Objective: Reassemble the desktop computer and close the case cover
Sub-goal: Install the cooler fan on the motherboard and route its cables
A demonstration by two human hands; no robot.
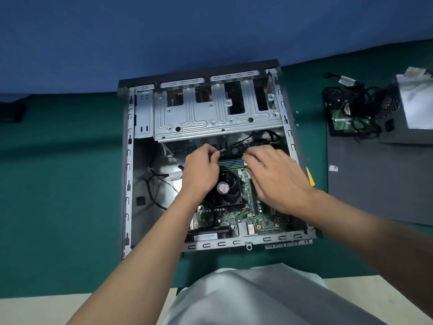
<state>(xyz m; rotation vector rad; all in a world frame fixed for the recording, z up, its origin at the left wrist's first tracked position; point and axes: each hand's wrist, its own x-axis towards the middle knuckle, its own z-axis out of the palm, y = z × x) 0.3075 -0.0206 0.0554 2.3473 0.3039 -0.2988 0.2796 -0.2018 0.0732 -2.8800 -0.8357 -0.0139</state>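
Observation:
An open desktop case (pixel 127 174) lies flat on the green table, its silver drive cage (pixel 210 109) at the far end. Inside it are the green motherboard (pixel 246 214) and the black CPU fan (pixel 226 190). Both my hands are over the RAM slots (pixel 230 163) beyond the fan. My left hand (pixel 201 171) has curled fingers pinching at the left end of a memory stick, near a small blue clip (pixel 222 150). My right hand (pixel 276 177) presses its bent fingertips onto the stick's right end. The stick itself is mostly hidden.
A dark grey case cover (pixel 375 184) lies to the right of the case. On its far end sit a hard drive (pixel 344 118), a tangle of black cables and a grey power supply (pixel 412 109). A yellow tool handle (pixel 310 175) peeks out beside my right wrist. Two small screws (pixel 297 118) lie near the case.

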